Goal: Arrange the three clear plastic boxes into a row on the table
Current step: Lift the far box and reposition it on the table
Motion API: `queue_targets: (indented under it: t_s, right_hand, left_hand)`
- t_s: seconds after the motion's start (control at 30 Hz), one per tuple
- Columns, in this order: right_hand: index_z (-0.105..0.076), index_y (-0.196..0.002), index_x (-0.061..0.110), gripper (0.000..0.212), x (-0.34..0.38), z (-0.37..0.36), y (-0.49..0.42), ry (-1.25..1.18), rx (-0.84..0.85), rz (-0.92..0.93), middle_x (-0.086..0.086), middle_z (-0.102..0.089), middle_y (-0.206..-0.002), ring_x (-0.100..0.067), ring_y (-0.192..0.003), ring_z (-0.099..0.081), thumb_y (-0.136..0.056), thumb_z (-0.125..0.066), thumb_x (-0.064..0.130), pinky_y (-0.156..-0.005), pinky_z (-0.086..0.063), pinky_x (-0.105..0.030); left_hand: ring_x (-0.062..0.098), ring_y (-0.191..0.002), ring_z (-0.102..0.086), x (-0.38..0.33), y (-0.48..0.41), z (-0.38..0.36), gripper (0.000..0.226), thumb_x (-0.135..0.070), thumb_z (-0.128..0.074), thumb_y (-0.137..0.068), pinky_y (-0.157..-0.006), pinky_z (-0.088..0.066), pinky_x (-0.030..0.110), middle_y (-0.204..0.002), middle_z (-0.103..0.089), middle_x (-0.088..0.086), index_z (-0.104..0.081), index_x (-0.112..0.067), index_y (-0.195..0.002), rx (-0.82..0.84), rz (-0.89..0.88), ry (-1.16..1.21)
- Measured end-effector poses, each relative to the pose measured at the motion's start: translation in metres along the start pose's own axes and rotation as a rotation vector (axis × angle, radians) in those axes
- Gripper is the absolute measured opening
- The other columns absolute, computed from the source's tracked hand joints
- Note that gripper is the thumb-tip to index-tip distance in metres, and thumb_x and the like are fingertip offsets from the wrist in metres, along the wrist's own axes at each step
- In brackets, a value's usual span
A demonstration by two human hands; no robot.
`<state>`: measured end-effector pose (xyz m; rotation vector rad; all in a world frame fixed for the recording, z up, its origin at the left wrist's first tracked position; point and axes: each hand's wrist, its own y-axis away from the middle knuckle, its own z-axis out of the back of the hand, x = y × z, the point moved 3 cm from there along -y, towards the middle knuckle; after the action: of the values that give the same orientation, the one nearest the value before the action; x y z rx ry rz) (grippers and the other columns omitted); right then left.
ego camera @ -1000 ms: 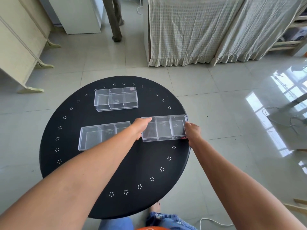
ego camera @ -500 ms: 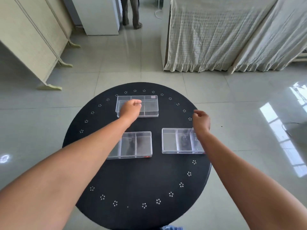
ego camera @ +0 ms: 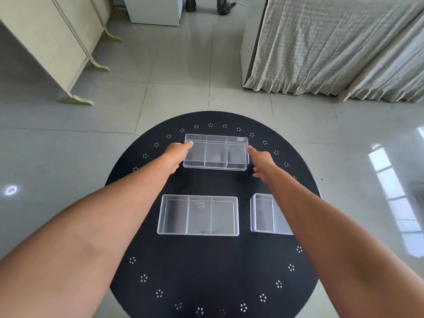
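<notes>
Three clear plastic boxes sit on the round black table (ego camera: 206, 267), each split into three compartments. Your left hand (ego camera: 175, 154) is at the left end of the far box (ego camera: 216, 152), fingers against its wall; your right hand (ego camera: 260, 160) is at the right end of that box, index finger touching the upper corner, thumb spread below. Both hands bracket the box, which seems to rest on the table; whether either has a firm hold cannot be told. The middle box (ego camera: 198, 215) lies nearer you, centred on the table, untouched. The right box (ego camera: 263, 213) lies just beside it with a gap between, its right part hidden under your right forearm. These two near boxes stand roughly in line; the far box stands apart behind them.
</notes>
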<state>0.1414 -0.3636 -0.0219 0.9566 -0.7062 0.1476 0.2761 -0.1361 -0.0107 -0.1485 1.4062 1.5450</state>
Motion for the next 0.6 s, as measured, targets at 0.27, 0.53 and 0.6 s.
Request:
queue_targets:
  t_s: [0.27, 0.53, 0.6]
  right_hand:
    - [-0.057, -0.088, 0.013, 0.052, 0.001, -0.017, -0.019, 0.054, -0.061, 0.057, -0.008, -0.052, -0.101, -0.027, -0.082, -0.048, -0.069, -0.044, 0.060, -0.075, -0.044, -0.035]
    - [-0.046, -0.071, 0.017, 0.024, 0.016, -0.008, -0.003, -0.267, -0.048, 0.111, 0.000, -0.035, -0.064, -0.018, -0.061, -0.032, -0.092, -0.054, 0.025, -0.062, -0.039, -0.032]
    - [-0.059, -0.079, 0.017, 0.019, 0.013, -0.002, -0.004, -0.264, -0.036, 0.108, 0.003, -0.044, -0.066, -0.015, -0.063, -0.042, -0.096, -0.057, 0.026, -0.071, -0.050, -0.033]
  left_hand:
    - [0.022, -0.138, -0.041, 0.010, -0.014, -0.018, 0.080, -0.065, -0.052, -0.078, -0.114, -0.033, 0.042, -0.147, -0.050, -0.001, -0.047, -0.019, -0.143, -0.018, -0.100, 0.033]
    - [0.016, -0.093, -0.056, -0.014, -0.007, -0.015, 0.051, -0.038, -0.065, -0.087, -0.086, -0.058, 0.044, -0.121, -0.052, 0.006, -0.045, -0.017, -0.130, -0.059, -0.126, 0.214]
    - [0.018, -0.095, -0.059, -0.016, -0.006, -0.011, 0.063, -0.027, -0.070, -0.086, -0.085, -0.059, 0.046, -0.122, -0.053, 0.008, -0.041, -0.015, -0.140, -0.045, -0.125, 0.220]
